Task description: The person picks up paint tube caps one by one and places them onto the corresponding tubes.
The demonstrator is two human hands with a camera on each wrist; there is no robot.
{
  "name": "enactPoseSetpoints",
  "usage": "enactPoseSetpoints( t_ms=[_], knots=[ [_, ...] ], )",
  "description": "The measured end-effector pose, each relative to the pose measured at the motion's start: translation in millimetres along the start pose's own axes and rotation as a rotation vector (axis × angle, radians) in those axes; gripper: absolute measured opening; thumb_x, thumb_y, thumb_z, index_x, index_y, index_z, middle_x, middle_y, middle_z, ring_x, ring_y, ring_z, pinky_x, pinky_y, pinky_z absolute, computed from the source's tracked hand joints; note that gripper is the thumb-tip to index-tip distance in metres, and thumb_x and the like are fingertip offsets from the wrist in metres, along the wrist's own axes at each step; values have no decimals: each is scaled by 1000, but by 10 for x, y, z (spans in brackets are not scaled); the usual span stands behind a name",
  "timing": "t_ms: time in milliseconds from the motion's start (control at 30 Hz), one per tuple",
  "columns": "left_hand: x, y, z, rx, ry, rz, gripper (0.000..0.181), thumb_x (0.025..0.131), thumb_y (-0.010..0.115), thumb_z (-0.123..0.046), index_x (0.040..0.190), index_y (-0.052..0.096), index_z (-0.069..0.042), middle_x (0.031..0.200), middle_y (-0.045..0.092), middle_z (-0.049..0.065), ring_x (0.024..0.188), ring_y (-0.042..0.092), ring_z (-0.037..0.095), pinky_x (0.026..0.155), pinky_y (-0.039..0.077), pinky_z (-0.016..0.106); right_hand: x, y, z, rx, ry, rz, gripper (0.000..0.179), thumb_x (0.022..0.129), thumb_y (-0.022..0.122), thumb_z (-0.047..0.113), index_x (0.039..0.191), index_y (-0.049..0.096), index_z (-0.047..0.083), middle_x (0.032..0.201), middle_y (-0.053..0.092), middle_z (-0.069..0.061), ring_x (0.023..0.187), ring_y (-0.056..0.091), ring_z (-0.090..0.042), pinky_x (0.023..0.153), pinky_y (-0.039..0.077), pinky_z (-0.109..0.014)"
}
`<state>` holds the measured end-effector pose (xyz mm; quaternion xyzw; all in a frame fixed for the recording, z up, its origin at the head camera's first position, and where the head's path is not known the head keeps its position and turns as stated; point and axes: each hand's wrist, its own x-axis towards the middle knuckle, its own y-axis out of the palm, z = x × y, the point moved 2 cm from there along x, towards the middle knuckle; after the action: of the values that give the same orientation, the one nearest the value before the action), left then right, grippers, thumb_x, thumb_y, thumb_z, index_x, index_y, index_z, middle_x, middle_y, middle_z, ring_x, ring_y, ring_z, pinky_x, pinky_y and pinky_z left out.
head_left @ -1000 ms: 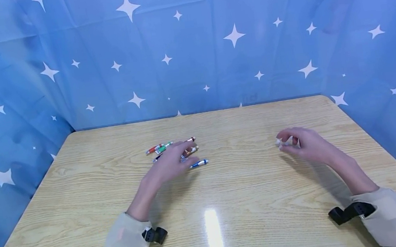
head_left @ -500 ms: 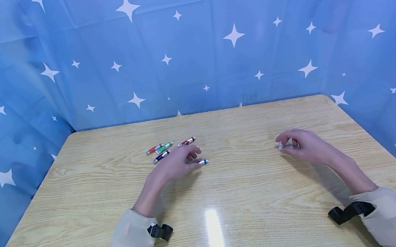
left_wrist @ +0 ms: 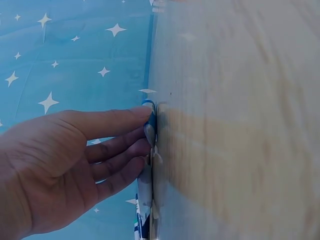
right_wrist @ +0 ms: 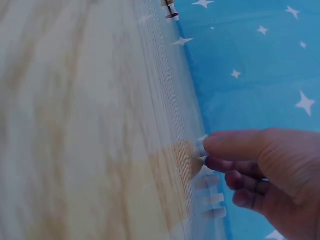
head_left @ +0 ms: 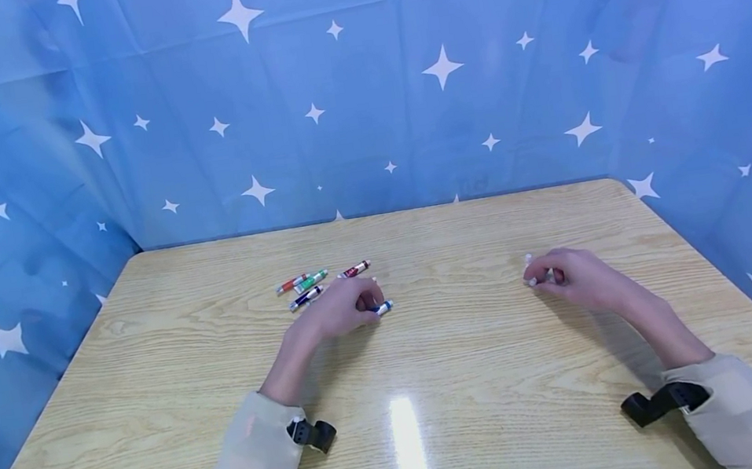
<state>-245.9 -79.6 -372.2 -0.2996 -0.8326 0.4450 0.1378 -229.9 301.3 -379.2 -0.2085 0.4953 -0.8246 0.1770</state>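
Note:
My left hand [head_left: 341, 307] is over the right side of a small group of paint tubes. In the left wrist view its thumb and fingers pinch a blue-banded paint tube [left_wrist: 150, 120] lying at the tabletop. Beyond the hand lie a red paint tube [head_left: 293, 283], a green paint tube [head_left: 311, 280], a dark blue paint tube [head_left: 306, 297] and a maroon paint tube [head_left: 355, 269]. Well to the right, my right hand [head_left: 570, 272] pinches a small white piece [right_wrist: 201, 145] between thumb and forefinger; the fingertips partly hide it.
The wood-grain table [head_left: 462, 350] carries a bright light reflection near its front. More small pale pieces [right_wrist: 214, 198] stand in a row beside the right fingers. A blue curtain [head_left: 374, 108] with white stars hangs behind the table. Each wrist wears a black camera [head_left: 313, 433].
My left hand has moved slightly right, uncovering the dark blue and maroon tubes, and its fingers have closed in on the blue-banded tube. The right hand's fingers have drawn together slightly.

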Motion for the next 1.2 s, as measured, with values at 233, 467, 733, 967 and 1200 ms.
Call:
enactPoseSetpoints(
  t_ms=[233, 467, 733, 967, 1200],
  knots=[
    [2, 17, 4, -19, -4, 23, 10, 91, 72, -1, 101, 71, -3, 90, 65, 2, 81, 58, 12, 73, 50, 26, -2, -2, 18, -1, 8, 16, 14, 88, 74, -2, 100, 73, 6, 85, 64, 4, 67, 48, -8, 59, 44, -26],
    [-10, 26, -19, -17, -29, 31, 7, 91, 72, -2, 97, 70, -4, 88, 64, 1, 79, 58, 12, 72, 50, 26, 1, 8, 30, -32, -10, 7, 14, 87, 75, -3, 92, 73, 10, 81, 61, 8, 67, 47, -6, 60, 43, -27],
    [-33, 24, -23, -9, -26, 37, 6, 90, 74, -5, 94, 69, -6, 85, 63, 0, 77, 58, 11, 69, 49, 25, 5, -6, 62, -23, -21, -18, 13, 89, 75, 0, 90, 72, 12, 79, 61, 8, 65, 45, -5, 58, 41, -25],
    [-36, 29, -19, 5, 5, 26, 8, 90, 76, -6, 94, 69, -7, 87, 64, -1, 78, 58, 10, 71, 50, 25, 31, -39, 151, -54, -55, -66, 12, 90, 73, 1, 93, 72, 12, 78, 60, 9, 68, 48, -5, 59, 43, -26],
    [-44, 23, -42, -10, 57, 7, 10, 91, 75, -7, 98, 68, -5, 89, 64, 0, 80, 59, 10, 73, 51, 25, 53, -65, 285, -40, -52, -82, 5, 93, 73, 7, 96, 73, 11, 81, 62, 10, 67, 49, -5, 58, 44, -25]
  ],
)
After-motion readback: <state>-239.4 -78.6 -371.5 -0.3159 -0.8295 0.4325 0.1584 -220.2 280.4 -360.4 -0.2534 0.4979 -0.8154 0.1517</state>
